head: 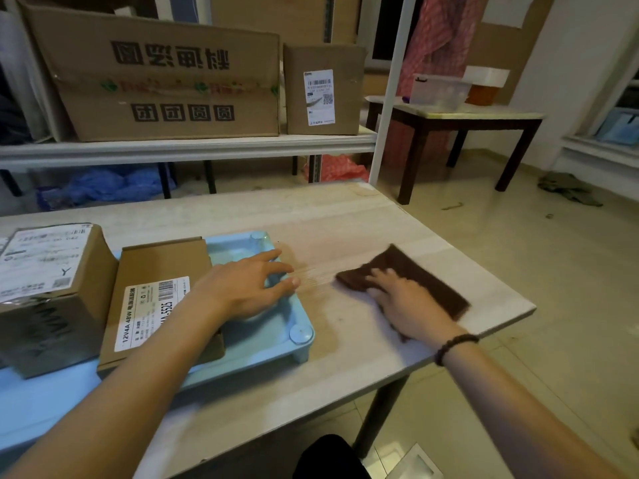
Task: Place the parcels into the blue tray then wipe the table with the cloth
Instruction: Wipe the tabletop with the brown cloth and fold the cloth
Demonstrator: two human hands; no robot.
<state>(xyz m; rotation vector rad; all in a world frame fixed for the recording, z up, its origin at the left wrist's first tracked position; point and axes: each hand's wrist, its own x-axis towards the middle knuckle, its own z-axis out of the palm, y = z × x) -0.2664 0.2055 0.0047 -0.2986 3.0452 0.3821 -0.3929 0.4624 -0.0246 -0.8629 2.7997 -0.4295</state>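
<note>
Pale wooden table: my right hand, fingers flat, presses the limp dark brown cloth beside the light blue plastic tray. My left hand lies open over its rim. It's soft and light, so I'd keep my palm centred.

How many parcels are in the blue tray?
2: a taped parcel at the left end of the blue tray, a flat labelled parcel just right of it. More may sit off-frame left.
</note>
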